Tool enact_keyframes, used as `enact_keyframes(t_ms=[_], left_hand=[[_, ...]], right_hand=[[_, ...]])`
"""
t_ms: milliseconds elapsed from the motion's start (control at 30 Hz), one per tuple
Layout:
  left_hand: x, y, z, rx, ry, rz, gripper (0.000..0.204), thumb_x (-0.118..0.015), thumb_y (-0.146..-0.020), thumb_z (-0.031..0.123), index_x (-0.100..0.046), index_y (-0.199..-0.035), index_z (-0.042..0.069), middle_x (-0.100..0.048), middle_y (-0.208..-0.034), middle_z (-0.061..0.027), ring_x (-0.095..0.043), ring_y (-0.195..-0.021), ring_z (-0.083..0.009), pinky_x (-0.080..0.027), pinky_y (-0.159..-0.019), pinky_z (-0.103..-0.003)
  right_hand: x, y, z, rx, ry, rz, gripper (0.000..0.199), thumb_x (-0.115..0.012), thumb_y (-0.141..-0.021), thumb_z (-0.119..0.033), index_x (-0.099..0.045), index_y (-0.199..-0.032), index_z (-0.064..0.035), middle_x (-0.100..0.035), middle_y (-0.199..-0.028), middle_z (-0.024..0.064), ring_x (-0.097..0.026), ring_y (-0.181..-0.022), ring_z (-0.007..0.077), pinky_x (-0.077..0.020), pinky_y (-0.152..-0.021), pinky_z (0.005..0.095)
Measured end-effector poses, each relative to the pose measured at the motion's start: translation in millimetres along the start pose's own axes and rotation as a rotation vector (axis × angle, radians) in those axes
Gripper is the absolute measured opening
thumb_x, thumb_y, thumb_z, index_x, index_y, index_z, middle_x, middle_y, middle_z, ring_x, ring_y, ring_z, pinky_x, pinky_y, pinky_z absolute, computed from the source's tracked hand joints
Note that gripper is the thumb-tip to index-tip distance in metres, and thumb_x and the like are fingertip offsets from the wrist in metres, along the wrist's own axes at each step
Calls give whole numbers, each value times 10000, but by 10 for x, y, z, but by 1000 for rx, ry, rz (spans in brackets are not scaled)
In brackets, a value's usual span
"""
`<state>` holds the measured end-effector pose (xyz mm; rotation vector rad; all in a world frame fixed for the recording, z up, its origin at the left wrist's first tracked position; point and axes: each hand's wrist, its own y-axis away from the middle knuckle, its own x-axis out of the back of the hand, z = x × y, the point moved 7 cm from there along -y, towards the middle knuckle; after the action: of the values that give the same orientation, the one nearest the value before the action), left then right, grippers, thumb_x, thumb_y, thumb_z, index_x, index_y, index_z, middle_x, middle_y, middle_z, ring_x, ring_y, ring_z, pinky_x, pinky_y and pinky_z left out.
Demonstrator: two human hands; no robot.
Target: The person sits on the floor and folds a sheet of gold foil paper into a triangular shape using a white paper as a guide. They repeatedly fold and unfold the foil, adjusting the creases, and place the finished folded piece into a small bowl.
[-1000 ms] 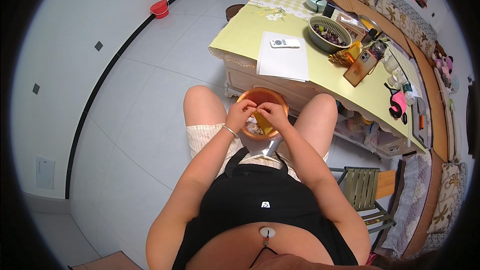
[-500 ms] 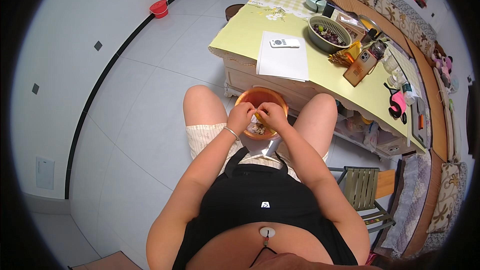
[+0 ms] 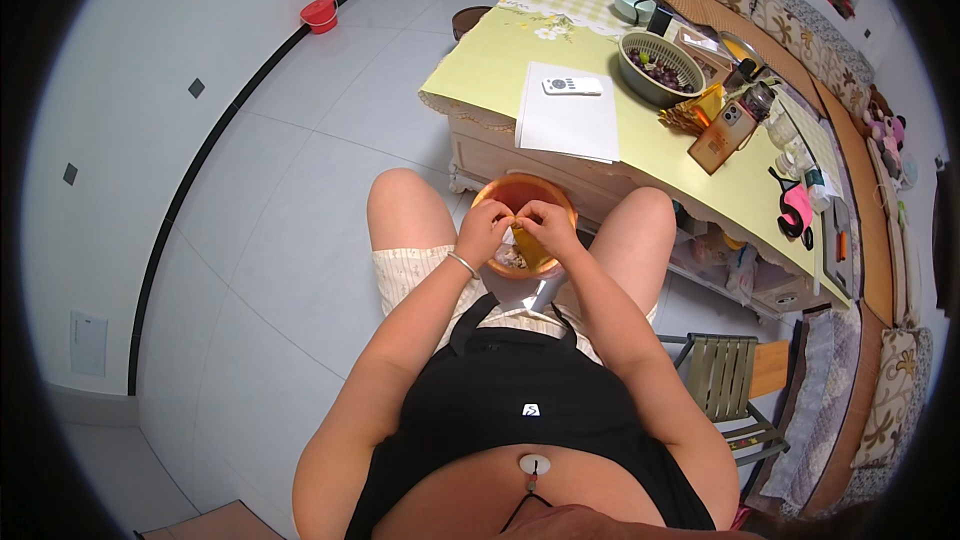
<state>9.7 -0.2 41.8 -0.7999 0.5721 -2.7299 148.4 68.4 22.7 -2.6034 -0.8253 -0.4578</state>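
My left hand (image 3: 486, 228) and my right hand (image 3: 546, 227) meet fingertip to fingertip over an orange bin (image 3: 482, 198) between my knees. Both are closed in a pinch. Whatever sits between the fingers is too small to name. A golden-yellow, sheet-like piece (image 3: 531, 249) shows just below my right hand; whether the hand holds it or it lies in the bin, I cannot tell. Pale and dark scraps (image 3: 511, 257) lie at the bottom of the bin.
Ahead stands a table with a yellow-green cloth (image 3: 470, 60), bearing paper sheets (image 3: 567, 125), a white remote control (image 3: 572, 86), a basket of grapes (image 3: 655, 70), a golden packet (image 3: 693, 111) and a phone (image 3: 724, 136). A folding chair (image 3: 722, 377) is at my right.
The fingertips have shifted slightly, and more of the yellow piece shows below my right hand. Both hands remain over the bin.
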Motion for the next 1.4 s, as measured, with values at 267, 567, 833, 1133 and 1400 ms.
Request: enact_keyframes(t_ms=[267, 567, 833, 1133, 1400], left_hand=[[-120, 23, -182, 188, 310, -9, 201, -744, -797, 73, -651, -960, 1, -660, -873, -107, -646, -814, -218, -515, -748, -318], [-313, 138, -571, 487, 374, -257, 175, -786, -774, 92, -739, -915, 0, -700, -824, -68, -628, -727, -109, -493, -672, -268], [-78, 83, -585, 621, 1074, 103, 156, -701, -895, 93, -680, -1019, 2, -707, -867, -67, -659, -714, -140, -540, -705, -253], [116, 46, -586, 608, 1155, 244, 61, -670, -935, 106, -669, -978, 63, -683, -896, -14, -582, -749, -91, -449, -654, -230], [144, 54, -632, 594, 1219, 304, 67, -674, -925, 93, -652, -932, 31, -665, -830, -46, -608, -697, -128, -491, -637, -251]], right_hand=[[76, -24, 75, -76, -278, 129, 72, -696, -879, -91, -679, -888, -22, -657, -795, 3, -592, -735, 82, -480, -678, 239], [586, 28, 514, -281, -1046, 640, 26, -654, -902, -64, -653, -923, -79, -649, -799, 5, -581, -693, 81, -458, -605, 224], [531, 35, 554, -410, -1054, 458, 92, -625, -867, -28, -576, -825, -93, -648, -766, 47, -596, -632, 123, -435, -529, 227], [375, 56, 678, -593, -934, 286, 79, -607, -857, -23, -568, -843, -90, -653, -772, 51, -628, -627, 149, -449, -509, 244], [254, 90, 675, -700, -1053, 240, 66, -583, -850, 8, -564, -852, -55, -647, -752, 82, -657, -599, 173, -502, -454, 239]])
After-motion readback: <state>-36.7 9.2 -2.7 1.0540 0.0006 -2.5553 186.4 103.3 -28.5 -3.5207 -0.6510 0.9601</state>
